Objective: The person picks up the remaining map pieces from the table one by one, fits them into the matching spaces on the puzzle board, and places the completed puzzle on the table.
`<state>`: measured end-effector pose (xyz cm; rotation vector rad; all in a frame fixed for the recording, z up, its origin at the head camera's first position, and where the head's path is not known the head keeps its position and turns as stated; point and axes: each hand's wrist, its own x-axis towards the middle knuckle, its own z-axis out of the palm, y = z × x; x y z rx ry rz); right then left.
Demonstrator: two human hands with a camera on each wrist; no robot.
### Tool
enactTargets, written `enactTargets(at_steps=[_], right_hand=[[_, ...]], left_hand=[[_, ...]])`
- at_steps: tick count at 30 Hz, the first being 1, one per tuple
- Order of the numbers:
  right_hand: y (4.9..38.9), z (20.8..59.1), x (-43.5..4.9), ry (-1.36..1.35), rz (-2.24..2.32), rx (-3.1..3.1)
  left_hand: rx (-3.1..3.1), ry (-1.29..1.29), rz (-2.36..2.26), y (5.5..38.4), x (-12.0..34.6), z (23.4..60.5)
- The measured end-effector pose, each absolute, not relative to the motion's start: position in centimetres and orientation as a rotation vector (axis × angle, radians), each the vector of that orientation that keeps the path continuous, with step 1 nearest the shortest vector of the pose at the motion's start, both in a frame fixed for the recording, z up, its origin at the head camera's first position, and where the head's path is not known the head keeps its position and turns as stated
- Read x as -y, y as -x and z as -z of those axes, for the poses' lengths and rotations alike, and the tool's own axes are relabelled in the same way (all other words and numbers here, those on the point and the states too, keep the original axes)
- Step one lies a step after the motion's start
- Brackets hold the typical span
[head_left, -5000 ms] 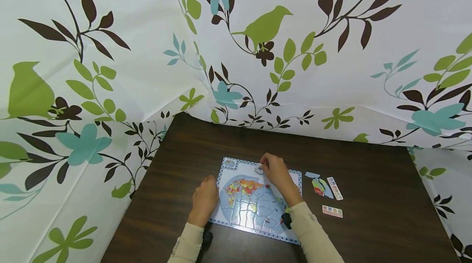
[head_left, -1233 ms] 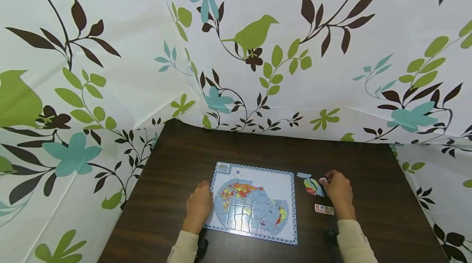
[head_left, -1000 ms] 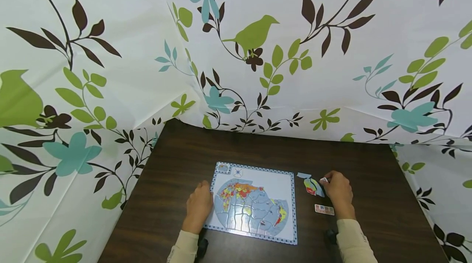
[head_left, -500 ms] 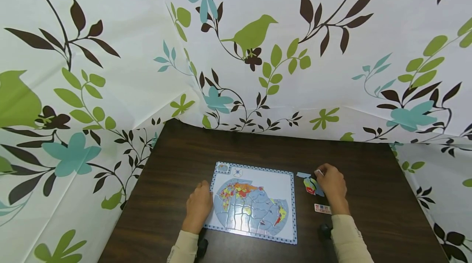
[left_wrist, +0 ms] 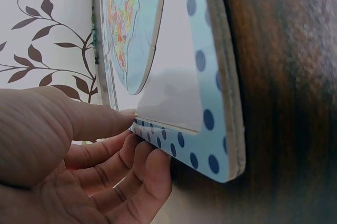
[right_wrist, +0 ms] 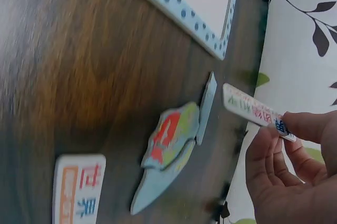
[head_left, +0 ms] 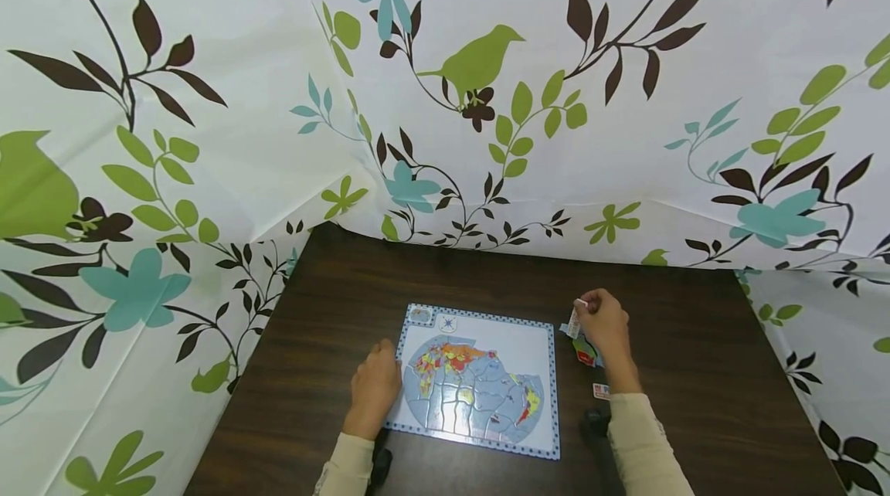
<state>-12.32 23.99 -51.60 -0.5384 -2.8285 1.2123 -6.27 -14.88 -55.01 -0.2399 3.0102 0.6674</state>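
Note:
My right hand (head_left: 606, 328) pinches one end of a white strip-shaped puzzle piece with printed characters (right_wrist: 254, 107), between thumb and fingertips, raised over the table right of the board. My left hand (head_left: 376, 382) grips the left edge of the jigsaw board (head_left: 514, 326); in the left wrist view the thumb lies on the dotted border and the curled fingers sit at the edge. On the board, a partly filled world map (head_left: 480, 388) has a white gap at its upper right. A compass piece (head_left: 448, 323) sits near the top left, beside a small inset map (head_left: 420, 314).
Right of the board lie loose map pieces (right_wrist: 171, 132), a narrow blue one (right_wrist: 207, 109) among them. Closer to me is a second character strip (right_wrist: 79, 187), partly covered by the right arm in the head view. A patterned sheet (head_left: 487, 133) walls the dark table (head_left: 334, 310).
Five seconds ago my right hand was at the compass piece on the board. It then took the strip from the table's right and has lifted it leftward. My left hand stays at the edge.

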Motion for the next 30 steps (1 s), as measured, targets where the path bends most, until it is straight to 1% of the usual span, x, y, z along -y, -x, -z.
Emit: enactTargets(at_steps=[11,30], right_hand=[[13.0,52.2,-21.1,0.470,-1.401,2.763],[14.3,52.5,-16.2,0.416,-1.398,2.809]], left_hand=[[-3.004,0.244,-0.657,6.4,14.9,55.0],[-2.984,0.256,-0.664,6.4,14.8,55.0]])
